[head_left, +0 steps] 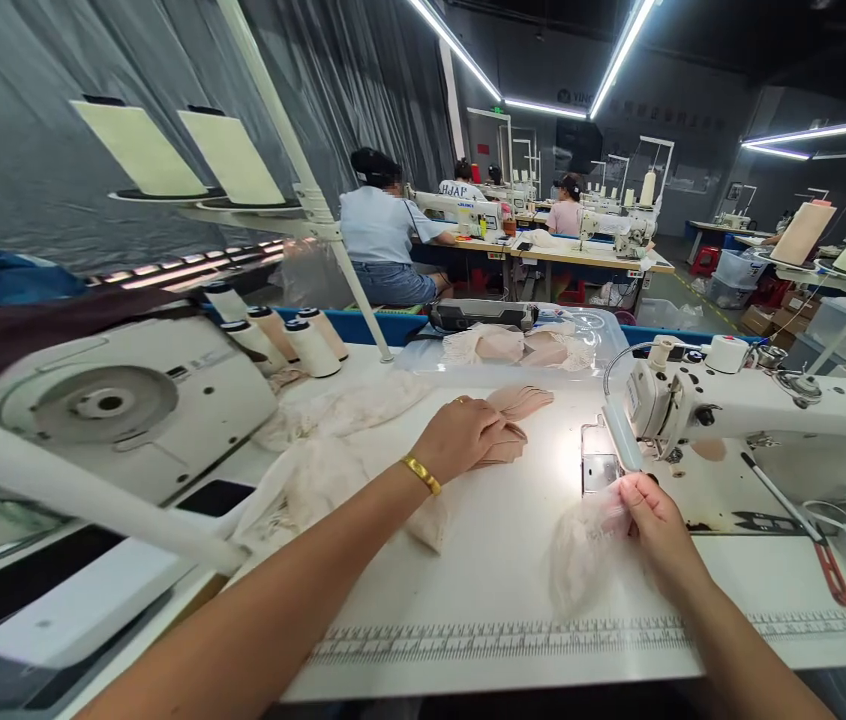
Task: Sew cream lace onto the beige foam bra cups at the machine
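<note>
My left hand [460,438] is closed on a small stack of beige fabric pieces [517,405] lying on the white table [483,560]. Between the thumb and fingers of my right hand [652,510] is a sheer white lace piece [584,550], which hangs down onto the tabletop. That hand is just in front of the sewing machine's needle area [603,470], where a lamp shines. More white lace fabric [325,440] lies heaped to the left of my left hand, with a beige corner [429,522] near my wrist.
A white sewing machine [775,410] stands at right, a seam ripper-like red-handled tool [832,570] beside it. Behind is a clear plastic tray [610,340] with cut pieces. Thread cones [314,345] and another machine [123,410] are at left. A ruler strip [505,640] runs along the front. Co-workers sit beyond.
</note>
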### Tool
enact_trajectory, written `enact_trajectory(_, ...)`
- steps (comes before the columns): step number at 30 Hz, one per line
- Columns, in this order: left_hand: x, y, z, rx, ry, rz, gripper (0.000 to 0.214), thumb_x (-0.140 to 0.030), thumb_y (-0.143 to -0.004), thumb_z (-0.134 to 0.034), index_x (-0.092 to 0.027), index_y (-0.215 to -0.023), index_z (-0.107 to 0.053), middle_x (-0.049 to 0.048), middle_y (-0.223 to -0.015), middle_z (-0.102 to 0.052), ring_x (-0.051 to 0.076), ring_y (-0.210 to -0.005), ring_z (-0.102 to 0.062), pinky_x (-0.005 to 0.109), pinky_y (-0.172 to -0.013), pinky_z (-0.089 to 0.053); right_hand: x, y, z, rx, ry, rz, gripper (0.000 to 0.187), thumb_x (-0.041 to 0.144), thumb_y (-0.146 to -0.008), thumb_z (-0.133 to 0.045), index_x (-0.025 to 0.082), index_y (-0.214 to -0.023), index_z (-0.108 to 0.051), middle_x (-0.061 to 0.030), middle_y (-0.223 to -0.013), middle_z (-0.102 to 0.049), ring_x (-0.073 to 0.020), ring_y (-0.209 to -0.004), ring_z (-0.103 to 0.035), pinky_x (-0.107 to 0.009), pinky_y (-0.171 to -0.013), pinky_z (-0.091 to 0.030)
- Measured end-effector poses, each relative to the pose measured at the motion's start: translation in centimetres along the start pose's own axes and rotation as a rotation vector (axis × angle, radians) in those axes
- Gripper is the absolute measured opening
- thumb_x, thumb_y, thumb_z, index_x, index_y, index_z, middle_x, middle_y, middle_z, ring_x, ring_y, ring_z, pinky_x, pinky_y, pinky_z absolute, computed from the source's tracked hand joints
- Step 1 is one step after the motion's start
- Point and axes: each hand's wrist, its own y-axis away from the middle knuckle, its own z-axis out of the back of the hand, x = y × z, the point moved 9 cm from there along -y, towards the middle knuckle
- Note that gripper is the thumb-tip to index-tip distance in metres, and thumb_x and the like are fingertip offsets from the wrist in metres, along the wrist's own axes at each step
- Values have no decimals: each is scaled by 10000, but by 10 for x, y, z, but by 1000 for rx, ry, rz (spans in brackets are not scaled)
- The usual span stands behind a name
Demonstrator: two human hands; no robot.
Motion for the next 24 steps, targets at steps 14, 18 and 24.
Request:
enact_trajectory(14, 8, -50, -10, 51, -79, 119, 246, -250, -957, -548, -140, -1123, -692, 163, -1176, -696, 308, -1147, -620, 425, -1000, -469, -12, 1, 5, -53, 6, 1, 497, 710, -885, -589, 219, -870, -662, -14, -756, -652, -180, -634, -524, -321, -650, -423)
enact_trajectory(18, 19, -71, -30, 108, -64, 205, 260, -342, -998, -606, -133, -1141, -662, 103, -1127, -687, 234, -1019, -666, 429, -916, -553, -15, 0, 4, -22, 23, -11, 476, 696, -909, -572, 228, -858, -645, -5, -752, -643, -190, -666, -542, -319, -671, -410)
enact_trajectory(24, 17, -74, -9, -28, 17, 238, 215, -238, -1007, -516, -118, -1001, -694, 136, -1033, -708, 259, -994, -657, 418, -886, -532, -11, 0, 3, 9, 43, -5, 481, 700, -920, -556, 229, -871, -641, 1, -711, -639, -192, -668, -538, -308, -659, -412)
